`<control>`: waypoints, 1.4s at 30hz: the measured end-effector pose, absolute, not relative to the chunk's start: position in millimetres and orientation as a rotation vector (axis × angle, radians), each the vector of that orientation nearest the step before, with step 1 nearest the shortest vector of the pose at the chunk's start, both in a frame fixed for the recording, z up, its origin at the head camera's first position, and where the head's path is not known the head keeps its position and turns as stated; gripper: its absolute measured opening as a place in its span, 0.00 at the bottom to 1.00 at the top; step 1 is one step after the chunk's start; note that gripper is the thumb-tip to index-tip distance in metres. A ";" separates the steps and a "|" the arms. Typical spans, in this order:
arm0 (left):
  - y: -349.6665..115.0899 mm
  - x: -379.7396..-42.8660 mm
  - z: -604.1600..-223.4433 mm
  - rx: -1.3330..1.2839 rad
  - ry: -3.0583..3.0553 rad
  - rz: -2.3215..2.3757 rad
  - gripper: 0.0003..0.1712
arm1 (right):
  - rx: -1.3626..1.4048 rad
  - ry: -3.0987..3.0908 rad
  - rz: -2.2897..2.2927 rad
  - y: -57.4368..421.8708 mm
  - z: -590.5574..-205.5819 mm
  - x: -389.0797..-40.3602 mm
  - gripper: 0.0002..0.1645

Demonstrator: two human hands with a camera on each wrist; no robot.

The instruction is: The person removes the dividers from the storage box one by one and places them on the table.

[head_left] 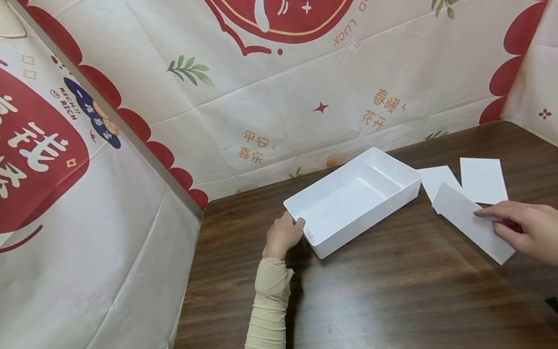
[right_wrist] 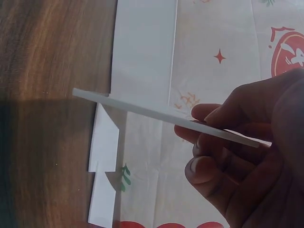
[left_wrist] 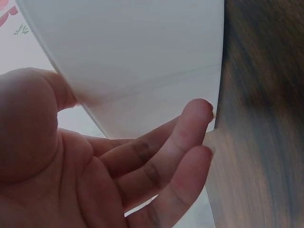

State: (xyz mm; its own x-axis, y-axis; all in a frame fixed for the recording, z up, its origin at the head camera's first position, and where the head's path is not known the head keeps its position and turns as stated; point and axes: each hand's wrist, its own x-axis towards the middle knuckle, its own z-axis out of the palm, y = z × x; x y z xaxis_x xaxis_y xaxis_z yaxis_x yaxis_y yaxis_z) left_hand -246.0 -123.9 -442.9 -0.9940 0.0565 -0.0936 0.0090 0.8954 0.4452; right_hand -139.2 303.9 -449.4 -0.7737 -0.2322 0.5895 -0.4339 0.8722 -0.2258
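Note:
A white rectangular box (head_left: 370, 224) without a lid stands on the table, with a divider (head_left: 378, 179) near its right end. My left hand (head_left: 282, 236) grips its left end wall at the rim; in the left wrist view the thumb and the fingers lie on either side of the box (left_wrist: 147, 52). At the right, my right hand (head_left: 529, 228) pinches a thin white panel (head_left: 466, 218) above the table. Edge-on in the right wrist view, that panel (right_wrist: 142, 110) lies between thumb and fingers.
Two more white panels lie flat on the brown wooden table (head_left: 370, 300): one panel (head_left: 483, 180) at the far right, another panel (head_left: 439, 180) partly covered by the held one. Printed cloth (head_left: 279, 106) hangs behind the table, and a cloth-covered side wall (head_left: 131, 252) stands at the left.

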 end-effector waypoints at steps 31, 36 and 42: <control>-121.8 -246.8 -443.0 0.051 2.955 0.704 0.30 | 0.440 -2.478 0.580 309.7 -472.7 -134.7 0.20; -122.2 -246.5 -442.9 0.050 2.955 0.708 0.30 | 0.440 -2.464 0.558 311.0 -475.2 -134.1 0.20; -122.6 -246.3 -442.5 0.047 2.954 0.706 0.29 | 0.413 -2.529 0.504 319.0 -481.0 -133.1 0.20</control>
State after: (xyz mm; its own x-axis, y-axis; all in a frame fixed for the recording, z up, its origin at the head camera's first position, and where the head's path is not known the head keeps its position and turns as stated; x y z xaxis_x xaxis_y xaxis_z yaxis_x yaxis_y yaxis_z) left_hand -246.3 -122.6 -442.5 -0.9941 0.0541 -0.0940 0.0057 0.8917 0.4525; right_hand -133.1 319.0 -481.0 -0.8165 -0.1875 0.5460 -0.3826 0.8840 -0.2685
